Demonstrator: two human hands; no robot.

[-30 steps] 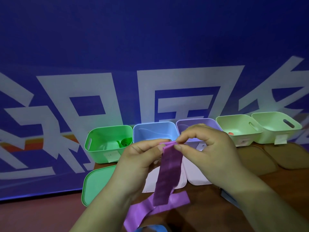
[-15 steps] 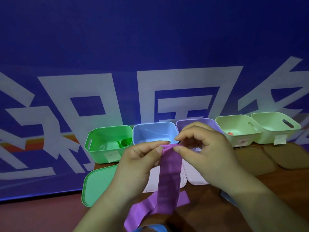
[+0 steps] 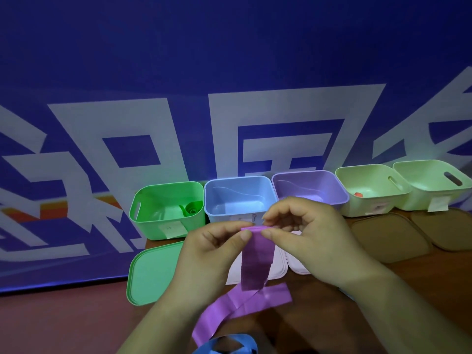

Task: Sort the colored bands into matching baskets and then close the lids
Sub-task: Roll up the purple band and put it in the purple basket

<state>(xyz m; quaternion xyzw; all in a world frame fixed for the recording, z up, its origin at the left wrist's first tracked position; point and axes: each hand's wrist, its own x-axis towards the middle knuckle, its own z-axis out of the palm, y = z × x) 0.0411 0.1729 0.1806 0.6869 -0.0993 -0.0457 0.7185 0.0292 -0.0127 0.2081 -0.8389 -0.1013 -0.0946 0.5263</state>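
Purple band [image 3: 255, 261] dipped, hanging vertically from left hand [image 3: 212, 251] and right hand [image 3: 306, 233].

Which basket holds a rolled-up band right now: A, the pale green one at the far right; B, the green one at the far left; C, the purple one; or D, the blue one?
B: a rolled green band lies on the floor of the green basket at the left end.

We see smooth, slightly glossy rubbery purple band [image 3: 255, 264]; matt plastic baskets, e.g. green basket [image 3: 166, 226]; wood-look counter [image 3: 332, 315].
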